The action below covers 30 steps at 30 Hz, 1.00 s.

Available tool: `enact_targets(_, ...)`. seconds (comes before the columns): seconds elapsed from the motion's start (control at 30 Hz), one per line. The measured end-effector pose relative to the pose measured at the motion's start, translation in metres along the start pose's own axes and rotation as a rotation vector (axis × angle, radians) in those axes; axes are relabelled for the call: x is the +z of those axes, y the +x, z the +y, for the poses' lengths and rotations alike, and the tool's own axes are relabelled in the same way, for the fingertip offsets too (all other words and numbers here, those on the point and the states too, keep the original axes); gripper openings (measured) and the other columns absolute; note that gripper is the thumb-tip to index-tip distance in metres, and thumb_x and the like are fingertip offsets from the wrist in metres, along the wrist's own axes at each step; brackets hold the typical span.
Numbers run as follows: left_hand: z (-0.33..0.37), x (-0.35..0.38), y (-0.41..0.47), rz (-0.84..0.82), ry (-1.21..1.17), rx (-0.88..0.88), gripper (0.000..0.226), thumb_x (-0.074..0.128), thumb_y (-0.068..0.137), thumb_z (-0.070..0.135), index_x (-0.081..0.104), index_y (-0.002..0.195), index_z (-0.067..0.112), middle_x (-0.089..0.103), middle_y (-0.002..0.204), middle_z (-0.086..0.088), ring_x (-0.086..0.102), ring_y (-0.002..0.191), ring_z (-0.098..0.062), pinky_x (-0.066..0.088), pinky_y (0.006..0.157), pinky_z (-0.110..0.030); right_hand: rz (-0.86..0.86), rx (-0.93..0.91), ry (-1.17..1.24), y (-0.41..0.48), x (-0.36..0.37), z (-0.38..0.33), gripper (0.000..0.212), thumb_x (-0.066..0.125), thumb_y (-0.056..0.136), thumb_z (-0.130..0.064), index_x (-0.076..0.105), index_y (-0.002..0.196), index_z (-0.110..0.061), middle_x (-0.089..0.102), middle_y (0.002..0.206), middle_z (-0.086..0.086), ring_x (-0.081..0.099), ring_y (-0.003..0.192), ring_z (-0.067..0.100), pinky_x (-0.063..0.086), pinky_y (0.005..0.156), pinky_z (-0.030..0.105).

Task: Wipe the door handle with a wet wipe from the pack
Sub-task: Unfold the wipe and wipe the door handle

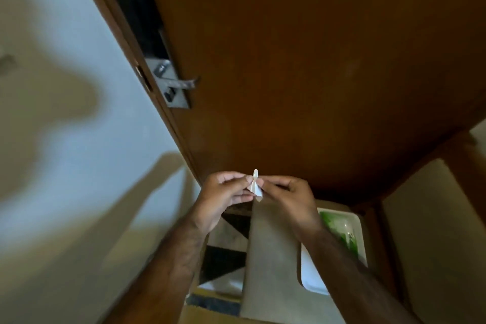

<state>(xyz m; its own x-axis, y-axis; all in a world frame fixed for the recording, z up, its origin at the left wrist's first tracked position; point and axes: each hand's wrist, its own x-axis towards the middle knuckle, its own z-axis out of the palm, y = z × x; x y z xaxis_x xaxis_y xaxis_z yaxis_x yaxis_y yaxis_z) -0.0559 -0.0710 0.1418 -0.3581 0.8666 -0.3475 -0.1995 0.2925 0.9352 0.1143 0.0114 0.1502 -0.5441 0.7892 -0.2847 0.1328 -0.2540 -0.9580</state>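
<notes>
A small folded white wet wipe (255, 186) is pinched between the fingertips of my left hand (223, 197) and my right hand (289, 198), low in the middle of the view in front of the brown door (315, 60). The silver lever door handle (181, 83) sits on a metal plate under a black lock panel (139, 21), well up and to the left of my hands. A green wet wipe pack (340, 231) lies in a white tray (310, 276) below my right forearm, partly hidden by it.
A pale wall (65, 139) with shadows fills the left side. The wooden door frame (457, 166) and another pale wall stand on the right. A grey surface (271, 258) holds the tray; patterned flooring shows below between my forearms.
</notes>
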Motion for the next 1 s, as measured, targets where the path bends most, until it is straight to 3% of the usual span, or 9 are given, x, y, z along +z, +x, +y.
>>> enact_targets(0.27,0.099,-0.054,-0.034,0.089,0.096,0.095,0.017,0.069,0.091,0.032,0.08,0.095,0.019,0.082,0.1,-0.01,0.08,0.093,-0.023,0.066,0.082,-0.038,-0.159,0.0,-0.021,-0.006,0.051,-0.11,0.02,0.075,0.098,-0.009,0.082,0.117,-0.005,0.085,0.106,0.006,0.08,0.102,0.022,0.065,0.085,0.028)
enact_targets(0.33,0.116,-0.067,-0.039,0.095,0.043,0.1,0.017,0.065,0.089,0.028,0.076,0.082,0.017,0.077,0.1,-0.013,0.076,0.097,-0.028,0.066,0.082,-0.041,-0.174,0.028,-0.017,-0.006,0.057,-0.13,0.018,0.072,0.101,-0.014,0.083,0.113,-0.008,0.085,0.104,0.003,0.08,0.098,0.015,0.064,0.078,0.023)
enact_targets(0.4,0.13,-0.078,-0.044,0.125,-0.011,0.097,0.017,0.063,0.083,0.025,0.072,0.069,0.021,0.07,0.093,-0.011,0.072,0.093,-0.027,0.063,0.073,-0.036,-0.188,0.048,-0.051,-0.004,0.064,-0.147,0.019,0.071,0.102,-0.019,0.083,0.111,-0.009,0.084,0.105,0.002,0.076,0.103,0.016,0.063,0.086,0.03)
enact_targets(0.47,0.139,-0.088,-0.05,0.13,-0.05,0.082,0.015,0.068,0.081,0.034,0.075,0.08,0.021,0.071,0.098,-0.011,0.072,0.096,-0.025,0.062,0.073,-0.033,-0.214,0.071,-0.113,-0.002,0.073,-0.161,0.018,0.07,0.102,-0.023,0.082,0.107,-0.01,0.082,0.101,0.0,0.073,0.107,0.019,0.058,0.089,0.034)
enact_targets(0.53,0.142,-0.097,-0.054,0.05,-0.041,0.086,0.043,0.08,0.08,0.054,0.078,0.111,0.024,0.078,0.115,-0.006,0.076,0.108,-0.023,0.062,0.086,-0.035,-0.265,0.084,-0.173,0.0,0.08,-0.173,0.016,0.069,0.103,-0.025,0.082,0.101,-0.016,0.08,0.094,-0.004,0.072,0.1,0.016,0.056,0.078,0.027)
enact_targets(0.6,0.147,-0.102,-0.057,-0.03,0.081,0.092,0.056,0.087,0.073,0.058,0.076,0.123,0.034,0.079,0.121,0.003,0.075,0.113,-0.015,0.061,0.093,-0.033,-0.323,0.079,-0.259,0.004,0.085,-0.183,0.016,0.067,0.103,-0.025,0.081,0.102,-0.018,0.08,0.096,-0.005,0.073,0.096,0.014,0.056,0.071,0.023)
enact_targets(0.77,0.149,-0.115,-0.045,-0.036,0.262,0.096,0.02,0.087,0.083,0.028,0.084,0.101,0.019,0.08,0.106,-0.014,0.074,0.094,-0.02,0.053,0.078,-0.031,-0.362,0.05,-0.56,0.026,0.098,-0.195,0.012,0.069,0.103,-0.027,0.079,0.102,-0.019,0.077,0.109,-0.002,0.072,0.104,0.014,0.059,0.071,0.023)
enact_targets(0.9,0.137,-0.128,-0.029,-0.02,0.241,0.053,0.009,0.086,0.085,0.025,0.085,0.093,0.02,0.082,0.094,0.0,0.076,0.089,-0.015,0.057,0.074,-0.027,-0.344,-0.036,-0.859,0.043,0.109,-0.197,0.017,0.07,0.103,-0.03,0.077,0.112,-0.018,0.073,0.116,-0.005,0.068,0.103,0.01,0.056,0.07,0.022)
enact_targets(1.0,0.129,-0.14,-0.01,0.149,0.235,0.007,0.003,0.084,0.088,0.022,0.083,0.091,0.023,0.082,0.1,-0.005,0.077,0.093,-0.022,0.062,0.078,-0.035,-0.266,-0.145,-1.026,0.053,0.117,-0.209,0.028,0.071,0.101,-0.036,0.072,0.126,-0.022,0.071,0.124,-0.005,0.066,0.111,0.012,0.056,0.082,0.025)
